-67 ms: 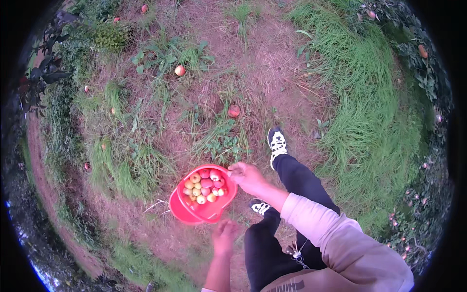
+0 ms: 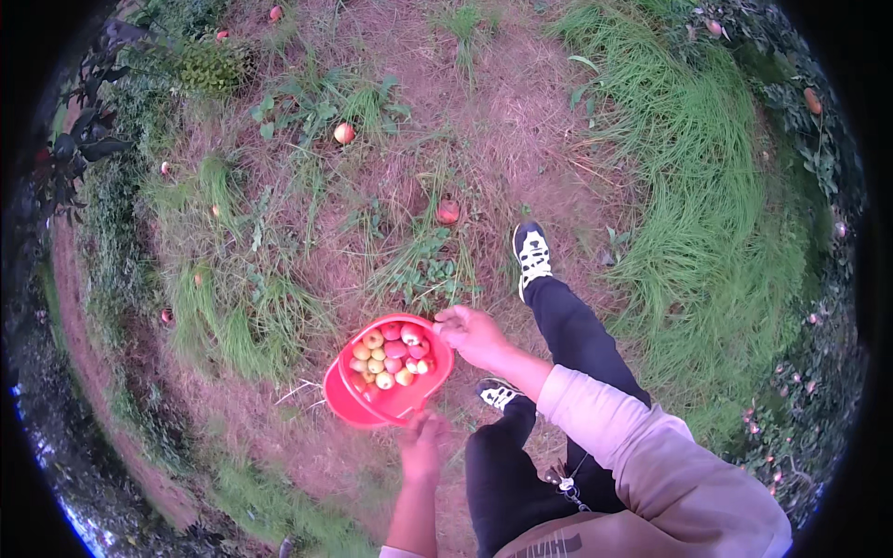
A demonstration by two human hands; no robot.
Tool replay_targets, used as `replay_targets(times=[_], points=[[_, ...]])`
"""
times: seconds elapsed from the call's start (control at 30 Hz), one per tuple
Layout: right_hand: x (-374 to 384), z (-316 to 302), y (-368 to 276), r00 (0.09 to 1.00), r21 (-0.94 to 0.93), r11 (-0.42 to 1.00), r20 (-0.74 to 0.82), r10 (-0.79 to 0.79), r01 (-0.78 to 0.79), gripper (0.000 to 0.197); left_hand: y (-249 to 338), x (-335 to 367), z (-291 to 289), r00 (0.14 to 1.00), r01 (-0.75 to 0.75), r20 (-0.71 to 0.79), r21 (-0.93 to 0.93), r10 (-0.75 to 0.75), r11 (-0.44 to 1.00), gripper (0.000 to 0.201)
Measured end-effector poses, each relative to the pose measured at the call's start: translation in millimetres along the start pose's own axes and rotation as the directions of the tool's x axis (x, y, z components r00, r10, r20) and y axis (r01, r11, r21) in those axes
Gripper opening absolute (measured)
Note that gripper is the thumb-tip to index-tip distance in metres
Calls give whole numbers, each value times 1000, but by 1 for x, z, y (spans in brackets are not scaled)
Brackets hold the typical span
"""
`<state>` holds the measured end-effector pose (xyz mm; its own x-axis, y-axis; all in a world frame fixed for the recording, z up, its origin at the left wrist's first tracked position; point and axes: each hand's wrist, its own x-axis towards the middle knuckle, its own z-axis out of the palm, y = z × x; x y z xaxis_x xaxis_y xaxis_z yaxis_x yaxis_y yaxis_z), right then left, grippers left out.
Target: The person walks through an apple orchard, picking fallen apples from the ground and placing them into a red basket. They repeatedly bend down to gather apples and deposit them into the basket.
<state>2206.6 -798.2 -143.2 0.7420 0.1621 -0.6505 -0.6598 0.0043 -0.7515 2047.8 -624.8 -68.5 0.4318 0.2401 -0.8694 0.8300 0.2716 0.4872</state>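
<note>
1. Head view: a red bucket [image 2: 367, 405] is seen held above dry grass ground [image 2: 521, 121], low-centre of frame, just left of the person's legs.
2. Bucket is partly filled w/ apples [image 2: 393, 353], red and yellow-green mixed, piled toward the far side of the inside.
3. Right hand [image 2: 473, 335] is set at the bucket's right rim; fingers are curled shut on the rim edge, thumb side toward the apples.
4. Left hand [image 2: 421, 445] is placed at the bucket's near lower edge, touching it; fingers are seen pointing up to the rim, but whether they are clamped on it or just pressed against it can't be told.
5. Right arm is covered by a pale pink sleeve [image 2: 642, 437]; left forearm is bare, entering from the lower edge.
6. Dark trousers are worn; one black-and-white shoe [image 2: 531, 253] is planted ahead on the dry grass, the other shoe [image 2: 498, 392] is seen just right of the bucket.
7. Loose apples on ground: a red one [image 2: 448, 211] beyond the bucket, near the front shoe; a paler one [image 2: 344, 133] further off, upper left.
8. Tall green grass [image 2: 707, 186] is noted to the right; leafy weeds [image 2: 423, 274] lie between bucket and red apple.
</note>
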Motion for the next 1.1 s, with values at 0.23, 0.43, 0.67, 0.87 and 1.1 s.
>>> replay_targets(times=[0.23,0.43,0.67,0.87,1.1], points=[[135,-70,-51,982,166,968,43,186,-190,29,169,190,107,974,-225,0,140,227,964,28],[256,-118,-80,972,59,971,42,231,-234,26,298,463,194,928,-277,-131,381,348,882,28],[299,-164,-135,907,-19,909,69,416,-416,25,408,651,255,803,0,-330,833,497,553,54],[336,-182,-171,843,-71,855,144,519,-514,31,414,763,268,811,14,-420,710,408,704,61],[342,-186,-158,823,7,833,155,546,-554,28,426,772,256,819,2,-321,831,476,556,55]])
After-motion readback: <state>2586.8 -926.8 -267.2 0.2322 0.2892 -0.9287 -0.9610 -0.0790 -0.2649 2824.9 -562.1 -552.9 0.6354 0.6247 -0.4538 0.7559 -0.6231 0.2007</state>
